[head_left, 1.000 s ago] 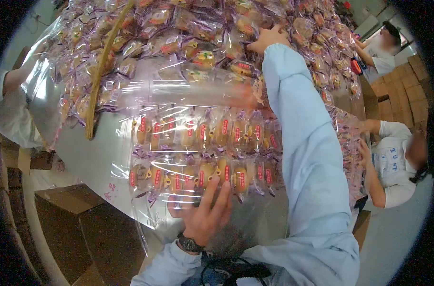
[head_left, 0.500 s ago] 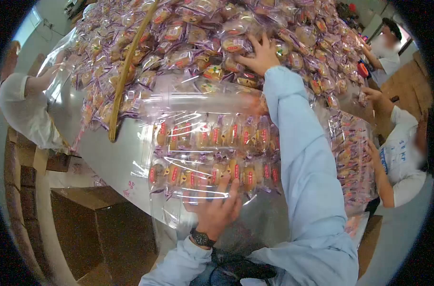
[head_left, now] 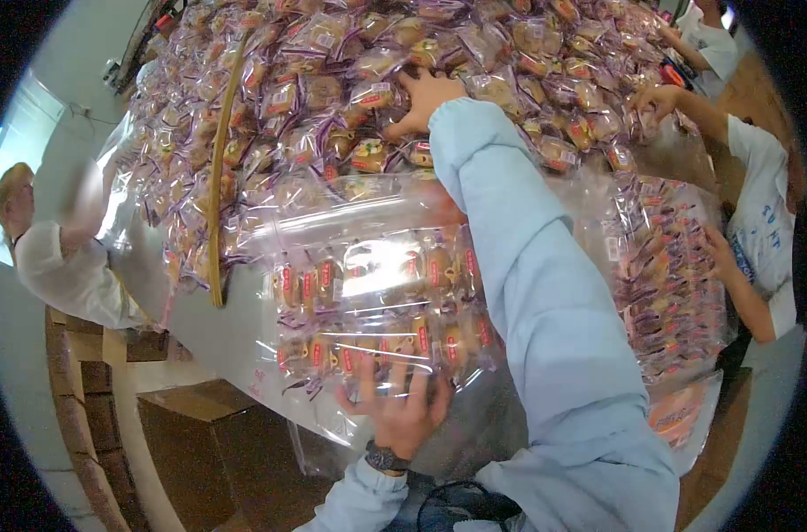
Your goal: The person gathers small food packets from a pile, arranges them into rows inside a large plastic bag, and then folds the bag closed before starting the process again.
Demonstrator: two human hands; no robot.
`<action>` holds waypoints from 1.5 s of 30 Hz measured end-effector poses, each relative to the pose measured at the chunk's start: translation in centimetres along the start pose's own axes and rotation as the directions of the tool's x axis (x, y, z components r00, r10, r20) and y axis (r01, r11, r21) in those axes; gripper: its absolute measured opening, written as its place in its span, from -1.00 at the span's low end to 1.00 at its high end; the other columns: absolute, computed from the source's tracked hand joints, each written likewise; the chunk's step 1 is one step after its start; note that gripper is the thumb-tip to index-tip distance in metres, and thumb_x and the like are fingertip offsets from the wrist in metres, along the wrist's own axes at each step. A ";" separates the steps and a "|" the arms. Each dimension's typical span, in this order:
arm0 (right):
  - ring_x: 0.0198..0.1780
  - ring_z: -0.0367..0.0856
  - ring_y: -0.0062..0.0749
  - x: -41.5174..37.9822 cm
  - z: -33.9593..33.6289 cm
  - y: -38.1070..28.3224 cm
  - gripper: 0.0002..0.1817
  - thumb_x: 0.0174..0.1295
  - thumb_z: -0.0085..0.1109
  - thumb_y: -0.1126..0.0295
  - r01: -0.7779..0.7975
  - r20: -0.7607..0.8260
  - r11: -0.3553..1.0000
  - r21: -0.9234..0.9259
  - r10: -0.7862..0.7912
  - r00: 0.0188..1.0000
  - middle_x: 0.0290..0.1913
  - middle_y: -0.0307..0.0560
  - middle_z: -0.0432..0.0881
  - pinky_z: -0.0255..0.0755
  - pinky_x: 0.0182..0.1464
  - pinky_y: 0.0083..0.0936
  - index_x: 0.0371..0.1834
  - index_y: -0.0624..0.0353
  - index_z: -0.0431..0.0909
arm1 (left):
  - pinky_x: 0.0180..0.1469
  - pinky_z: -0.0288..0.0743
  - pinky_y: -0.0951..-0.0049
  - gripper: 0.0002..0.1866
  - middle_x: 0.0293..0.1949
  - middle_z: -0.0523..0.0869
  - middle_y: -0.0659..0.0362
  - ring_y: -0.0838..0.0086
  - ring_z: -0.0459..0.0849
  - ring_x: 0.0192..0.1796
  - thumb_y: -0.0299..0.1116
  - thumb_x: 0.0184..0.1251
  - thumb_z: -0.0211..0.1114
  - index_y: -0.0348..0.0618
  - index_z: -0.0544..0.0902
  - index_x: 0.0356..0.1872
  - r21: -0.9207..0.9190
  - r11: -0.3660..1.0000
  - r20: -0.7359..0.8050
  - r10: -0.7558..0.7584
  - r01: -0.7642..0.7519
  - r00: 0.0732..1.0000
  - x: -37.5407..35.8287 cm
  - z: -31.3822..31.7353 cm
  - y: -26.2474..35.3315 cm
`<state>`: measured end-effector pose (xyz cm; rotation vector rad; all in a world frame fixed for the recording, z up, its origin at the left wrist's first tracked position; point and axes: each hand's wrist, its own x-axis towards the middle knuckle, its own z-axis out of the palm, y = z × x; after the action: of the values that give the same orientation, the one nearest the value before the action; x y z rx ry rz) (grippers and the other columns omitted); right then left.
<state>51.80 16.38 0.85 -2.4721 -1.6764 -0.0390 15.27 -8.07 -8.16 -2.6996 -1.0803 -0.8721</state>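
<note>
My left hand (head_left: 402, 406), with a dark watch at the wrist, has its fingers spread against the lower row in a large clear plastic bag (head_left: 350, 230). Inside that bag, individually wrapped cakes (head_left: 434, 269) with red labels stand in two rows. My right hand (head_left: 428, 99) reaches over the bag to the heap, thumb and fingers apart around the edge of a wrapped cake (head_left: 372, 95); its fingertips are partly hidden among the packets. No packet is visibly lifted in it.
The heap of purple-edged packets (head_left: 324, 44) covers the table's far part. A yellowish strip (head_left: 222, 168) lies across it. Another filled bag (head_left: 669, 266) is at right, beside a co-worker's arm (head_left: 740, 279). A cardboard box (head_left: 199, 403) stands below left. Another person (head_left: 75, 275) is at left.
My right hand has shifted left across the heap. My left hand has moved slightly down along the bag. The camera view has shifted, and the right co-worker's upper hand has moved.
</note>
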 end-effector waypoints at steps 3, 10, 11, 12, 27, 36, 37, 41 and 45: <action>0.44 0.50 0.18 0.1 -0.8 -0.1 0.30 -0.27 0.51 -0.36 0.008 0.072 1.000 -0.009 -0.008 0.997 0.56 0.22 0.35 0.47 0.40 -0.03 0.64 -0.06 0.27 | 0.52 -0.29 -0.44 -0.58 0.30 0.66 0.32 -0.04 0.31 0.55 0.03 0.14 0.47 0.21 0.75 0.02 0.000 1.000 0.013 -0.006 0.006 1.000 0.2 -0.3 0.1; 0.43 0.51 0.15 1.0 -2.2 -1.6 0.26 -0.30 0.60 -0.22 -0.078 0.195 0.997 -0.002 0.077 0.978 0.52 0.27 0.38 0.52 0.36 -0.06 0.59 0.04 0.32 | 0.50 -0.29 -0.48 -0.32 0.33 0.55 0.23 -0.01 0.18 0.58 0.11 -0.02 0.53 0.10 0.63 0.18 0.053 0.998 0.015 0.022 -0.022 1.000 0.6 0.1 0.1; 0.42 0.52 0.15 1.2 -2.0 -1.4 0.24 -0.26 0.60 -0.21 -0.080 0.204 0.997 0.003 0.078 0.976 0.53 0.27 0.36 0.53 0.35 -0.07 0.59 0.04 0.32 | 0.50 -0.29 -0.48 -0.33 0.34 0.53 0.23 -0.01 0.18 0.58 0.10 0.00 0.53 0.11 0.63 0.18 0.045 0.999 0.037 0.002 -0.003 0.999 0.6 -0.1 0.3; 0.43 0.52 0.15 0.9 -2.2 -1.2 0.23 -0.25 0.59 -0.22 -0.056 0.202 0.998 0.017 0.052 0.978 0.53 0.26 0.36 0.52 0.35 -0.07 0.58 0.04 0.32 | 0.50 -0.28 -0.48 -0.32 0.34 0.53 0.24 -0.01 0.18 0.58 0.09 0.00 0.54 0.11 0.62 0.18 0.030 1.000 0.042 0.002 -0.003 0.999 0.6 -0.2 0.4; 0.37 0.54 0.22 -1.8 -4.4 0.4 0.22 -0.20 0.62 -0.09 0.069 0.171 0.986 0.151 -0.095 0.981 0.47 0.31 0.38 0.50 0.33 -0.03 0.66 -0.34 0.18 | 0.49 -0.26 -0.41 -0.43 0.24 0.57 0.25 0.05 0.26 0.54 -0.03 0.06 0.51 0.11 0.62 0.13 -0.041 0.999 -0.051 -0.023 0.020 0.998 1.2 0.3 0.4; 0.24 0.66 0.17 -1.9 -1.8 -1.9 -0.05 0.02 0.48 0.03 0.200 0.173 0.979 0.032 -0.202 0.964 0.43 0.28 0.39 0.57 0.21 -0.06 0.59 -0.37 0.32 | 0.47 -0.17 -0.35 -0.53 0.24 0.61 0.31 0.07 0.33 0.50 -0.10 0.08 0.46 0.14 0.69 0.08 -0.078 0.996 -0.043 -0.056 0.053 0.997 1.5 -0.2 0.9; 0.26 0.64 0.18 -2.1 -2.0 -1.9 -0.12 0.07 0.46 0.06 0.192 0.175 0.979 0.064 -0.200 0.964 0.46 0.28 0.35 0.55 0.26 -0.04 0.57 -0.34 0.37 | 0.46 -0.17 -0.35 -0.52 0.24 0.61 0.30 0.06 0.33 0.50 -0.10 0.08 0.46 0.14 0.69 0.08 -0.081 0.995 -0.042 -0.054 0.051 0.998 1.5 -0.2 0.8; 0.28 0.61 0.26 -1.5 -1.3 0.2 -0.21 0.13 0.41 0.12 0.204 0.069 0.955 0.215 -0.223 0.972 0.42 0.34 0.36 0.50 0.35 -0.03 0.52 -0.43 0.43 | 0.52 -0.33 -0.44 -0.32 0.30 0.51 0.16 0.02 0.19 0.58 -0.04 0.06 0.53 0.04 0.52 0.23 -0.068 0.998 0.007 -0.011 0.012 1.000 1.3 -0.4 0.6; 0.28 0.59 0.33 -0.6 -0.3 3.6 -0.29 0.14 0.40 0.18 0.273 -0.057 0.851 0.448 -0.277 0.959 0.42 0.33 0.39 0.48 0.38 -0.04 0.44 -0.46 0.51 | 0.50 -0.29 -0.43 -0.34 0.30 0.52 0.17 0.04 0.21 0.56 -0.06 0.06 0.52 0.03 0.53 0.22 -0.077 0.997 0.006 -0.026 0.026 1.000 1.2 -0.1 0.6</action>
<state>54.94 14.51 0.70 -1.8840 -1.7852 0.2988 16.30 -7.85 -7.36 -2.7571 -1.1076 -0.9307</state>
